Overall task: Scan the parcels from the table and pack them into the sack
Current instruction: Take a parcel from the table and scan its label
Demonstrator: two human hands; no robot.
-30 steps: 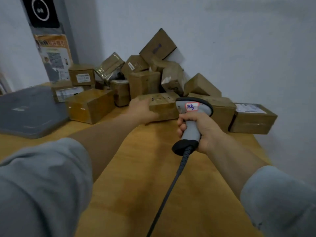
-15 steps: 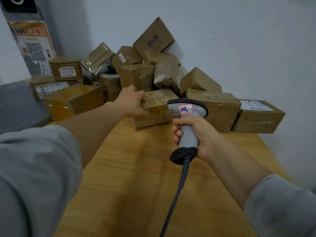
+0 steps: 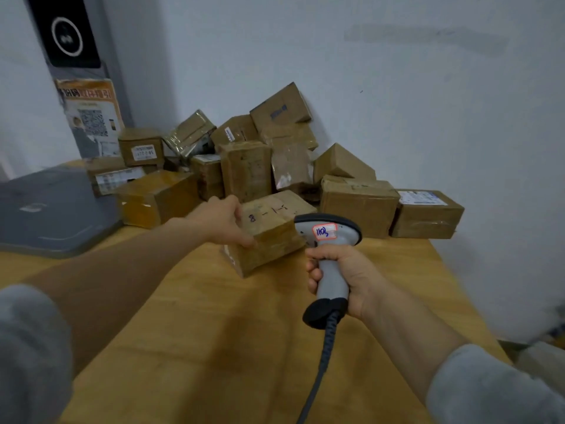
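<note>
I see two hands and one scanner. My left hand [image 3: 223, 221] grips the nearest parcel [image 3: 269, 237] at frame centre, fingers curled over its top left edge and thumb on the near face. That parcel has handwritten marks on top and sits just in front of the pile [image 3: 275, 154]. My right hand [image 3: 348, 276] is wrapped tight round the grey handle of the scanner [image 3: 328, 237], right of centre. The scanner's head is just beside the parcel, and its one dark cable [image 3: 321, 365] trails to the lower edge. I count about fourteen parcels in all on the wooden table [image 3: 214, 347], some half hidden. One grey slab [image 3: 46, 209] lies at mid left, with one poster [image 3: 91, 114] above it.
</note>
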